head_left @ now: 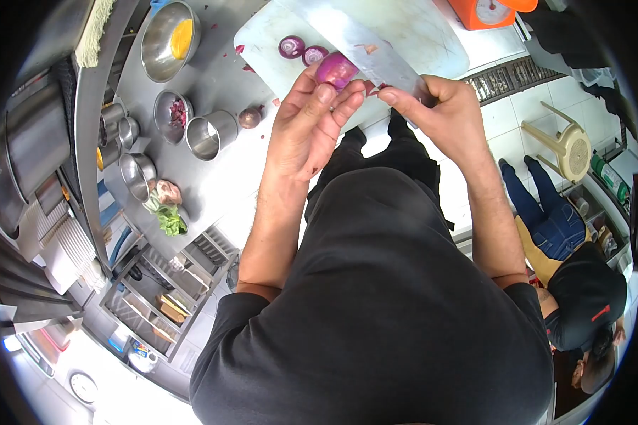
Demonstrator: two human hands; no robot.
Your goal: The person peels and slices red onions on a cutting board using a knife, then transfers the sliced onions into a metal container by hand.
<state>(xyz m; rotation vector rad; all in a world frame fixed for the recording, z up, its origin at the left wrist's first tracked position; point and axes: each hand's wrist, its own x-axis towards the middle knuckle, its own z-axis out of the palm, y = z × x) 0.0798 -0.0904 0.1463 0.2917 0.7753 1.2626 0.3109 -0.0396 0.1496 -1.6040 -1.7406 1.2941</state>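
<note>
My left hand (306,126) is closed around a peeled-looking red onion (335,71), held up over the near edge of the white cutting board (432,46). In my right hand (448,117) is a wide-bladed knife (365,53), its blade slanting up and left across the board with a scrap of skin stuck to it. My right thumb lies near the blade's heel, beside dark bits of onion skin (378,88). Two cut red onion pieces (291,47) rest on the board just beyond the held onion, showing their rings.
Left on the steel counter (223,53) are a bowl with something yellow (156,49), a bowl of onion scraps (169,127), a metal pot (204,138), a whole onion (249,117) and green leaves (170,221). An orange scale (482,13) stands beyond. Another person (581,283) and a stool (573,152) are at right.
</note>
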